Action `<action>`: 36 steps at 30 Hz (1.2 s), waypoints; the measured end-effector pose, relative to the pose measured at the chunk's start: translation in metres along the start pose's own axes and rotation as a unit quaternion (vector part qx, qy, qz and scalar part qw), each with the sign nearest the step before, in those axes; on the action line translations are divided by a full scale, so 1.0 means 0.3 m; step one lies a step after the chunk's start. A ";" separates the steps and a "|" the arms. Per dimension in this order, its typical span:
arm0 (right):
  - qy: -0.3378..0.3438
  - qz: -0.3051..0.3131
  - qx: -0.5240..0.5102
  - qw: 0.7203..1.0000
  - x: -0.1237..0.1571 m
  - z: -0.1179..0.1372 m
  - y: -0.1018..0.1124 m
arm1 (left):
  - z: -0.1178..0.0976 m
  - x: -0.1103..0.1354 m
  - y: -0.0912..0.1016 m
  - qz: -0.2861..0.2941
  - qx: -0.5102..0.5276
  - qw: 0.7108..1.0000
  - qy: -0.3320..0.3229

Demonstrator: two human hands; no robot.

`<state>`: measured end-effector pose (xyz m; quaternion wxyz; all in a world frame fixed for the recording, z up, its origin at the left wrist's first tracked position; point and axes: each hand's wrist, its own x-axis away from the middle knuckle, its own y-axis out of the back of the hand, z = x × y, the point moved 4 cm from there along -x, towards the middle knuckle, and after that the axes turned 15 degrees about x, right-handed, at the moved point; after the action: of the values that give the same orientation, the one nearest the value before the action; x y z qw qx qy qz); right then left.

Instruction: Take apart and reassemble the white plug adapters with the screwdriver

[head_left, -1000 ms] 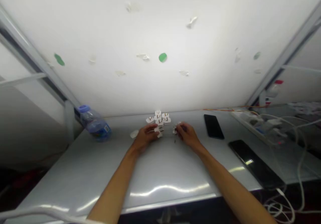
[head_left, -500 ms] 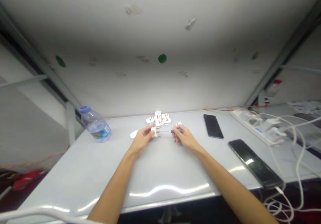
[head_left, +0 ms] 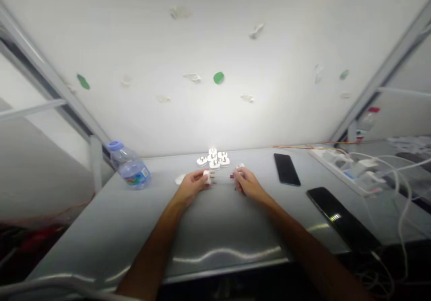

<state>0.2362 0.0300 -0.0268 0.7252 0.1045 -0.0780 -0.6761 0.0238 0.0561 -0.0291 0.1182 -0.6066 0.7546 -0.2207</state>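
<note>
The fingers (head_left: 200,178) of the left hand (head_left: 191,187) are closed narrowly on a white plug body (head_left: 207,177). The fingers (head_left: 239,176) of the right hand (head_left: 247,182) pinch the other end of a thin wire (head_left: 220,176), which runs straight between the two hands. Both hands are over the far half of a pale grey table (head_left: 208,229), whose back edge meets a white wall (head_left: 208,36) marked with scraps of old tape and green patches. At the table's right end sits a white power strip (head_left: 340,168) with cables (head_left: 400,211) trailing from it. Two black smartphones lie to the right of the hands, one (head_left: 341,219) nearer the front edge, the other (head_left: 287,169) nearer the wall. Left of the hands stands a plastic water bottle (head_left: 128,166) with a blue cap. Just beyond the hands is a tight cluster of white three-pin plugs (head_left: 213,159). A small white piece (head_left: 180,179) lies just beside the left hand, and a smaller white piece (head_left: 240,165) lies just past the right fingertips.
</note>
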 end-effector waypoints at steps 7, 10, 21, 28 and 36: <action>0.001 -0.014 -0.015 1.000 -0.001 -0.006 0.010 | 0.004 -0.002 0.001 0.017 -0.022 1.000 -0.002; -0.004 -0.007 -0.023 1.000 0.001 -0.007 0.012 | 0.003 -0.005 0.007 0.014 -0.027 0.999 -0.009; -0.017 -0.015 -0.056 0.998 -0.008 -0.019 0.013 | -0.006 -0.003 0.003 0.031 -0.073 0.997 -0.011; -0.022 -0.002 -0.044 0.999 -0.002 -0.018 0.009 | -0.016 -0.003 -0.004 0.031 -0.092 0.995 -0.021; -0.048 0.000 -0.059 0.997 -0.003 -0.028 0.008 | -0.018 -0.004 -0.005 0.028 -0.113 0.993 -0.019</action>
<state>0.2407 0.0314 -0.0341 0.7256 0.0294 -0.0727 -0.6836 0.0231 0.0581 -0.0238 0.0693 -0.5985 0.7891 -0.1197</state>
